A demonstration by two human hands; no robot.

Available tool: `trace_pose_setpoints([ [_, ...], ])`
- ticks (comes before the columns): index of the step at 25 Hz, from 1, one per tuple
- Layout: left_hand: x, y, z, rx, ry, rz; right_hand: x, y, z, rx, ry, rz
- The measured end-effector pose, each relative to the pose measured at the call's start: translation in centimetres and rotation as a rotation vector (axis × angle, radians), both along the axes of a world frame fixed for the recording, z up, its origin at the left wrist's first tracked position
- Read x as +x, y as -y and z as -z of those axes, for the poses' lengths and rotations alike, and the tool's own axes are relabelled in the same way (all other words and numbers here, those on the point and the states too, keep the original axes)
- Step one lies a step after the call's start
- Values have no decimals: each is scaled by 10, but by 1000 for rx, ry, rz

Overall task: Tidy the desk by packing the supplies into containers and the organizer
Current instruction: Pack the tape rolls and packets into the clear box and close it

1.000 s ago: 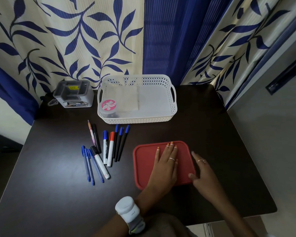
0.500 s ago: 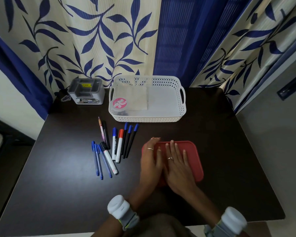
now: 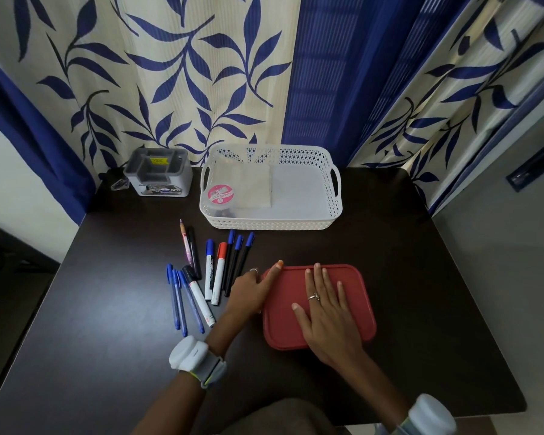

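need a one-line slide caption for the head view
Both hands on the red container lid: right hand flat on top, left hand at its left edge, pens alongside.

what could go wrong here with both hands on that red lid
1. The left hand at the red lid's left edge sits right beside the markers and pens; a sideways slip could scatter them.
2. The right hand presses flat on the lid, so lifting the left edge against it might make the lid pop suddenly.
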State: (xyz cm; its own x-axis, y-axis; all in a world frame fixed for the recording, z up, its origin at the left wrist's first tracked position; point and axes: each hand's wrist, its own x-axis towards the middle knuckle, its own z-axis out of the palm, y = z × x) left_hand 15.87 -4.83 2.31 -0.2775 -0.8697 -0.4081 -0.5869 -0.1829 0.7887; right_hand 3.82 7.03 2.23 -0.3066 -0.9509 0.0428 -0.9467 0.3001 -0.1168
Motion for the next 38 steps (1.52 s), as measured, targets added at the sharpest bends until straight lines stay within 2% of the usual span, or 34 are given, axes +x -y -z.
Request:
trace_pose_setpoints([
  [8,1,7,10,54,-183,85,0,-1,4,-14,-26,5],
  [14,4,8,12,91,-231,92,1,1,3,-25,-32,2],
  [20,6,-6,-6,123,-130,64,1,0,2,-4,-19,13],
  [26,39,-47,-7,307,-5,330,2,0,-1,16,-38,18],
  [32,47,-60,-1,538,-238,222,1,1,-1,16,-41,19],
  [38,49,-64,5,506,-350,172,2,1,0,15,-43,8],
])
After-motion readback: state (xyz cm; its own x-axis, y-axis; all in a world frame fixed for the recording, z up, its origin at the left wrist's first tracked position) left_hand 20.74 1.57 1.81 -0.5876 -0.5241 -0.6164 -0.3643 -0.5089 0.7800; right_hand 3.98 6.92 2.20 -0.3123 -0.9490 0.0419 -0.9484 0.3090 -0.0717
